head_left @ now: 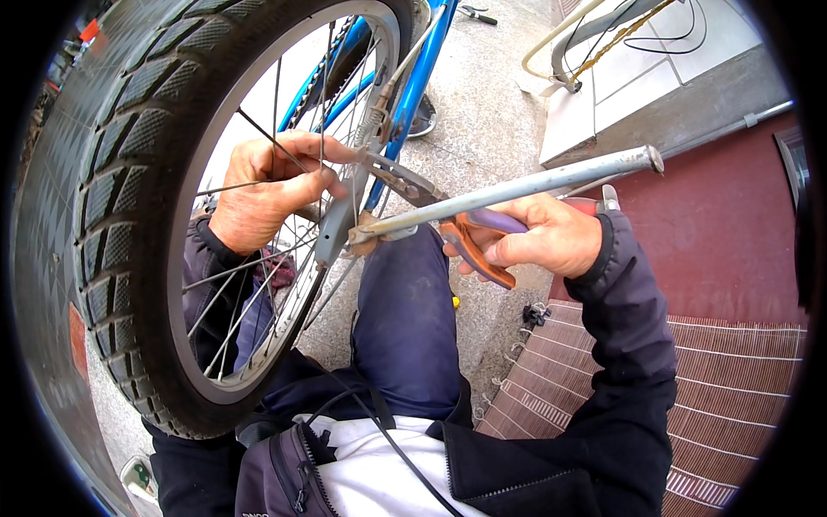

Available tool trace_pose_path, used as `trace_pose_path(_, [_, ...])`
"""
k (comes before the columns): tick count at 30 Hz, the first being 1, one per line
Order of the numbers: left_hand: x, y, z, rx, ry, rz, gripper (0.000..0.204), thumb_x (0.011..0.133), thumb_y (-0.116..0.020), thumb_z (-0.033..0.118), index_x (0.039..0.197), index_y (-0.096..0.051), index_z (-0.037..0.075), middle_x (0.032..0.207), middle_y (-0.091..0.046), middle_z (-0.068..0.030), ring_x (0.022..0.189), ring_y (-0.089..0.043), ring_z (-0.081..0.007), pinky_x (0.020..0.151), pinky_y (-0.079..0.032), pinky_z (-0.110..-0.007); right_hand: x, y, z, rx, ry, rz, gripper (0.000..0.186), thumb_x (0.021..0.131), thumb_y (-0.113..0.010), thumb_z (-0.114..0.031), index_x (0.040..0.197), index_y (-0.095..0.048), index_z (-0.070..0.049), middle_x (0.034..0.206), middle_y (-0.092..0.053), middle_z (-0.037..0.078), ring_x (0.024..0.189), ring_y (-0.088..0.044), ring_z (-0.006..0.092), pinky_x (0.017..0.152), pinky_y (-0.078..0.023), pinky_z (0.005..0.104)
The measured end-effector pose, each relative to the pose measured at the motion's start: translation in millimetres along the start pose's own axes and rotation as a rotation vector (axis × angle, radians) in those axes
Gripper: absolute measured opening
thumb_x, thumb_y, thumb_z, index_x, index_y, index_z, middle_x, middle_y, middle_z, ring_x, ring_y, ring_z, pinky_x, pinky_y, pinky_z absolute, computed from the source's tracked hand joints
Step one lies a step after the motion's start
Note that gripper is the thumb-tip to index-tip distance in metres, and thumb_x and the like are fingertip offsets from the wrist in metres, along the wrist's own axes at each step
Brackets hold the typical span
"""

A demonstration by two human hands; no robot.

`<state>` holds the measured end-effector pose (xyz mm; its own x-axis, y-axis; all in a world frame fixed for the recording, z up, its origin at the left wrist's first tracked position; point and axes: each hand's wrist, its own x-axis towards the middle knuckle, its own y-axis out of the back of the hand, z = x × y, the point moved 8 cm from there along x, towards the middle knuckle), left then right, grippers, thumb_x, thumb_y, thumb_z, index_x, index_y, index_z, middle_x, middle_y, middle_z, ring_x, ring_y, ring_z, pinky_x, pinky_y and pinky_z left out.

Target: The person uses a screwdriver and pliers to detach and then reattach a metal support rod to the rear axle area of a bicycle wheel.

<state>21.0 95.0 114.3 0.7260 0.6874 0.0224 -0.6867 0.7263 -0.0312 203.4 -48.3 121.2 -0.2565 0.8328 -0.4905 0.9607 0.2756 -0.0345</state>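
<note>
The right hand point(547, 233) is wrapped around the orange-and-purple handles of the pliers point(458, 234), whose metal head points left toward the hub area of the upright bicycle wheel point(129, 224); the left hand point(276, 185) reaches in among the spokes point(226, 188), its thumb and forefinger bent at the upper end of the grey arm point(334, 228), near the tip of the pliers, though I cannot tell whether they pinch anything; the two hands are apart, with the pliers' head between them; the pliers look light and rigid, the handle covers probably giving a good grip, best taken well back from the pivot, where the fingers have leverage and stay clear of the jaws; the grey tube point(517, 187), slanting out to the right from beside the hub and passing over the pliers, looks stiff and smooth, perhaps a little slick, and would be easiest to steady near its free end; the wheel, beside the person's legs and near the blue frame point(422, 77), is likely the bulkiest piece, its chunky tyre giving a sure, slightly yielding hold; the spokes are thin, probably springy and easily bent, so they make poor handholds; the grey arm seems firm, and is better held along its broad side than at its narrow lower end.
</note>
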Motion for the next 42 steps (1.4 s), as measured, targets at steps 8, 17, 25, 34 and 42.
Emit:
trace_pose_path(8, [1, 3, -4, 0.043, 0.009, -0.032, 0.024, 0.086, -0.058, 0.002, 0.109, -0.061, -0.004, 0.101, -0.066, -0.0167, 0.083, -0.069, -0.0224, 0.065, -0.063, -0.037, 2, 2, 1, 0.025, -0.062, -0.023, 0.043, 0.082, -0.054, -0.007, 0.123, -0.056, 0.004, 0.106, -0.064, 0.011, 0.098, -0.063, 0.0191, 0.083, -0.050, 0.0292])
trace_pose_path(17, [2, 3, -5, 0.040, 0.015, -0.042, 0.024, 0.086, -0.058, 0.002, 0.109, -0.061, -0.004, 0.101, -0.067, -0.0165, 0.082, -0.069, -0.0219, 0.065, -0.062, -0.037, 6, 1, 11, 0.004, -0.104, -0.023, 0.049, 0.081, -0.052, -0.003, 0.130, -0.051, 0.003, 0.109, -0.064, 0.014, 0.101, -0.063, 0.0197, 0.086, -0.050, 0.0305])
trace_pose_path(25, [2, 2, -5, 0.020, 0.015, -0.036, 0.024, 0.086, -0.057, 0.001, 0.109, -0.061, -0.004, 0.102, -0.066, -0.0170, 0.083, -0.069, -0.0218, 0.064, -0.063, -0.036, -2, 1, 10, 0.023, -0.083, -0.001, 0.050, 0.080, -0.051, -0.001, 0.130, -0.050, 0.005, 0.114, -0.062, 0.015, 0.103, -0.062, 0.0207, 0.090, -0.048, 0.0313])
trace_pose_path(34, [2, 2, -3, 0.038, 0.011, -0.034, 0.024, 0.086, -0.058, 0.003, 0.108, -0.061, -0.005, 0.098, -0.066, -0.0165, 0.083, -0.069, -0.0219, 0.063, -0.063, -0.035, 1, -1, 10, 0.051, -0.076, -0.046, 0.051, 0.081, -0.050, -0.002, 0.132, -0.047, 0.005, 0.116, -0.061, 0.017, 0.105, -0.062, 0.0229, 0.092, -0.049, 0.0342])
trace_pose_path(42, [1, 1, -1, 0.025, -0.033, 0.001, 0.026, 0.084, -0.059, 0.005, 0.109, -0.064, -0.001, 0.083, -0.069, -0.0120, 0.075, -0.069, -0.0146, 0.064, -0.059, -0.027, 0, -6, 7, 0.202, -0.144, -0.137, 0.053, 0.082, -0.051, -0.005, 0.134, -0.045, 0.002, 0.119, -0.058, 0.022, 0.101, -0.064, 0.0305, 0.082, -0.055, 0.0403])
